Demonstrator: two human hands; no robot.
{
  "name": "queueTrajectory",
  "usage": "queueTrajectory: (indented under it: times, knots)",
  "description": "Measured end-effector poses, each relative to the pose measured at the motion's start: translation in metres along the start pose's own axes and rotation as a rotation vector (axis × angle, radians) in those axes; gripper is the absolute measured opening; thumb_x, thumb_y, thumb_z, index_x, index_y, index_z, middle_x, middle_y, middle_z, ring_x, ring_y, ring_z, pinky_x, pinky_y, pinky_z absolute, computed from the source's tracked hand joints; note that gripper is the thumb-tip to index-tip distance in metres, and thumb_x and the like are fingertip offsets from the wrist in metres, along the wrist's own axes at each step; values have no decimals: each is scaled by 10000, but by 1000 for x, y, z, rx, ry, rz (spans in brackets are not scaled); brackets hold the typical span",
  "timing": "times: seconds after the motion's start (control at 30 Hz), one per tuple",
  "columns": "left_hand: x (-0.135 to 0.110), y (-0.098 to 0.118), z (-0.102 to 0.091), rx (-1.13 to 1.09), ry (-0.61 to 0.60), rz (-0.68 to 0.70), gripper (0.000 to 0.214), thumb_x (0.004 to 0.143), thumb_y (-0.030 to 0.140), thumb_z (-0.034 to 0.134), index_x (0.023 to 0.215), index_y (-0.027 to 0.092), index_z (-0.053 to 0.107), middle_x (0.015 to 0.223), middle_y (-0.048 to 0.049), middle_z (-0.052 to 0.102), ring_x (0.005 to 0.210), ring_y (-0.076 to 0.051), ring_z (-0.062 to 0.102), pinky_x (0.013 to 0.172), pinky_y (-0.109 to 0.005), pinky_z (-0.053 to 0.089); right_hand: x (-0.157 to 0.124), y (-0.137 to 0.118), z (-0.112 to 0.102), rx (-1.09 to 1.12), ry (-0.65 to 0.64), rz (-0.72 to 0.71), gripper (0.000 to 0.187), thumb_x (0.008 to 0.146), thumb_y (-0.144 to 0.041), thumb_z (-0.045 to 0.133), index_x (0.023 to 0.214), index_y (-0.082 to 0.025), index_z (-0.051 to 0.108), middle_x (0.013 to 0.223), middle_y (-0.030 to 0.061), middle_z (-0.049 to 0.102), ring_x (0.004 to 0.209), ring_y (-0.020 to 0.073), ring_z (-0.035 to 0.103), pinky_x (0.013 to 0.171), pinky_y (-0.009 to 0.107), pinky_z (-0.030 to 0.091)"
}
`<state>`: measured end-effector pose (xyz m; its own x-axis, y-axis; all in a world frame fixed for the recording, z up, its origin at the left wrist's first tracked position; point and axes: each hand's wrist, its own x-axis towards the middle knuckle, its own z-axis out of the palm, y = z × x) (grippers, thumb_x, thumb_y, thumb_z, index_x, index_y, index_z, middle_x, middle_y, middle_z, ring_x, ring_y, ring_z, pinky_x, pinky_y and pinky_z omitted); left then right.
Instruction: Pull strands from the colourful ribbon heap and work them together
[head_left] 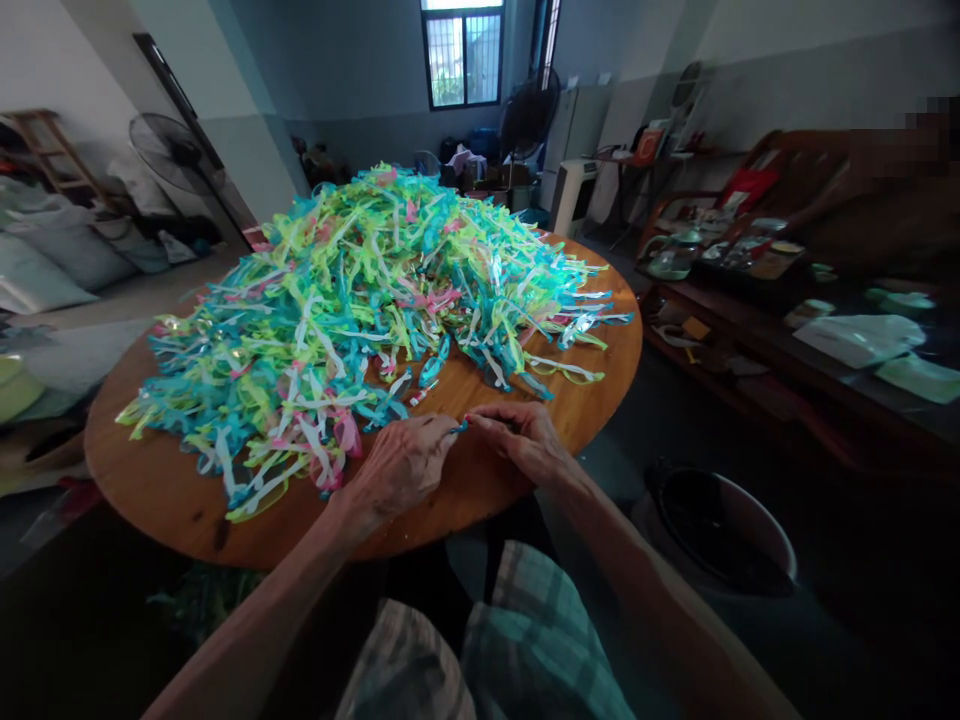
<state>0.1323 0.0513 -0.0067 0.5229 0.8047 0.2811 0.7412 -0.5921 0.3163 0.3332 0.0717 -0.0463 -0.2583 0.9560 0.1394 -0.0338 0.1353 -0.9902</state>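
Close to the front edge of the round wooden table, my two hands nearly meet. My left hand (409, 460) is closed around a small blue plastic piece (460, 427), whose tip shows at the fingers; most of it is hidden. My right hand (521, 437) pinches at that tip, with a tiny reddish speck between thumb and finger that is too small to name. Just beyond the hands rises a large heap of translucent plastic pieces (360, 270) in blue, yellow-green and pink, several shaped like toy eyeglass frames with white strips. A loose blue piece (435, 362) lies at its near edge.
The round table (480, 495) bears the heap. A black-lined bin (720, 530) stands at the lower right. Further right, a dark low table (742, 400) carries jars and bags. White sacks (52, 260) and a fan (169, 150) are at the left.
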Motion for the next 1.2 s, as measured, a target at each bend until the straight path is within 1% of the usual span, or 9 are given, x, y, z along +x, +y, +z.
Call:
queueTrajectory:
  times: [0.13,0.3,0.5,0.73,0.87,1.0,1.2]
  knots:
    - [-1,-2,3,-34,4,-8,243,988,217,428,961,191,668,823,-54,681,789,-177,644,729,-280,462,-1,1,-1,-2,-16,-11,359,821,-484,729,943,-152,789,613,-11,513,546,96,360,476,237,227]
    - [-2,-2,2,-19,-31,-41,236,981,217,437,896,184,654,809,-37,673,744,-163,617,690,-274,417,-3,3,-1,3,-24,-2,358,823,-479,731,950,-150,789,613,-10,526,534,90,344,472,235,225]
    - [-2,-2,3,33,-64,-34,261,987,213,411,827,173,613,781,-32,634,705,-160,567,661,-290,364,-5,2,1,69,-92,-1,345,852,-485,704,913,-149,756,618,-14,515,518,91,393,468,237,272]
    - [-2,2,1,120,-56,-31,273,984,197,412,765,172,572,729,-26,589,644,-152,511,600,-302,278,-6,-1,3,96,-63,7,371,826,-492,727,931,-138,760,611,-17,511,503,83,387,452,231,264]
    - [-2,1,3,141,-57,-17,283,984,196,403,754,172,567,717,-25,581,624,-150,493,583,-308,246,-6,1,3,89,-54,8,391,809,-494,742,966,-137,767,613,-14,534,507,87,405,458,231,284]
    - [-2,-2,5,154,-55,5,292,985,206,389,758,168,570,720,-30,581,627,-151,485,580,-314,232,-7,3,2,66,-64,-14,368,840,-488,716,950,-142,774,623,-5,541,521,89,403,463,231,281]
    - [0,-3,6,134,-78,39,295,941,162,361,695,166,525,646,-13,533,564,-132,395,564,-316,196,-11,7,1,46,-66,-36,341,878,-460,689,965,-142,777,634,-5,528,555,92,408,491,225,288]
